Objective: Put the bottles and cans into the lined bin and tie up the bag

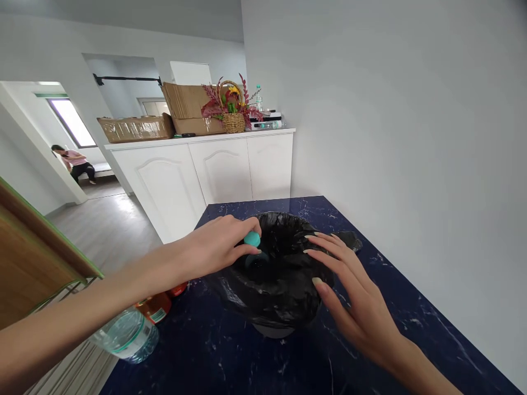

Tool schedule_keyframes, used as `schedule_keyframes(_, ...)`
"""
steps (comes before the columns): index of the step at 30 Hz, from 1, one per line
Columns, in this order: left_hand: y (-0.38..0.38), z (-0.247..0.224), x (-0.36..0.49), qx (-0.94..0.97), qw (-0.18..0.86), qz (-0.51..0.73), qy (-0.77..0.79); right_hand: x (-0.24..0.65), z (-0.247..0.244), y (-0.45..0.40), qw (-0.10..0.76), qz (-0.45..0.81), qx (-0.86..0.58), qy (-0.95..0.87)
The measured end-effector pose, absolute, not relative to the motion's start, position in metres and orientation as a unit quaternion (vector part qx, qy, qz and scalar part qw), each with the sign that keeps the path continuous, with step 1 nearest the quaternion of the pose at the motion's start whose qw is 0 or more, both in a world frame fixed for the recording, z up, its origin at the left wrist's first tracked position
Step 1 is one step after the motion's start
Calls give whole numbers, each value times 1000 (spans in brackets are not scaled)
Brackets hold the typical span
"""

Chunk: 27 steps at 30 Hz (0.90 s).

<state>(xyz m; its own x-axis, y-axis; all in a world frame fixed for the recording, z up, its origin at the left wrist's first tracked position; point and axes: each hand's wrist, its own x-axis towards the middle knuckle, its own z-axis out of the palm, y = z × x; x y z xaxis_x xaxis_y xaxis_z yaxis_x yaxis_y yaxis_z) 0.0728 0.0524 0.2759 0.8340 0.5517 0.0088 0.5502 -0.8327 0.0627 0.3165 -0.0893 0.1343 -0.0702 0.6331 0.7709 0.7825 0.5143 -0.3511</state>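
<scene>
A bin lined with a black plastic bag stands on the dark blue marbled table, the liner folded over its rim. Over the left side of its mouth, my left hand pinches a teal bottle cap between thumb and fingers. Below the cap, a faint bluish curved surface shows against the bag; whether it is a bottle joined to the cap, I cannot tell. My right hand is open, its fingers spread along the right side of the liner, apparently touching it.
At the table's left stand a clear water bottle and orange containers, partly behind my left forearm. Beyond, a white cabinet holds cardboard boxes and a flower basket. A wall borders the right. A person sits in the far room.
</scene>
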Motion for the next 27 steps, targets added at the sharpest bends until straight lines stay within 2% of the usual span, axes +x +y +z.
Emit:
schedule_keyframes(8, 65, 265, 85, 959, 55, -38, 276, 319, 133, -94, 448, -21, -496, -744)
schedule_keyframes(12, 60, 271, 76, 966, 53, 8, 251, 317, 135, -98, 446, -21, -496, -744)
schedule_keyframes(18, 42, 251, 22, 932, 107, 68, 340, 309, 134, -101, 442, -13, -515, -735)
schedule_keyframes(22, 21, 232, -11, 917, 161, 19, 364, 302, 135, -102, 441, -31, -505, -742)
schedule_keyframes(24, 13, 227, -31, 919, 149, 2, 364, 299, 140, -103, 441, -47, -494, -748)
schedule_keyframes(27, 6, 225, -72, 911, 98, 49, 397, 295, 155, -106, 447, -60, -474, -756)
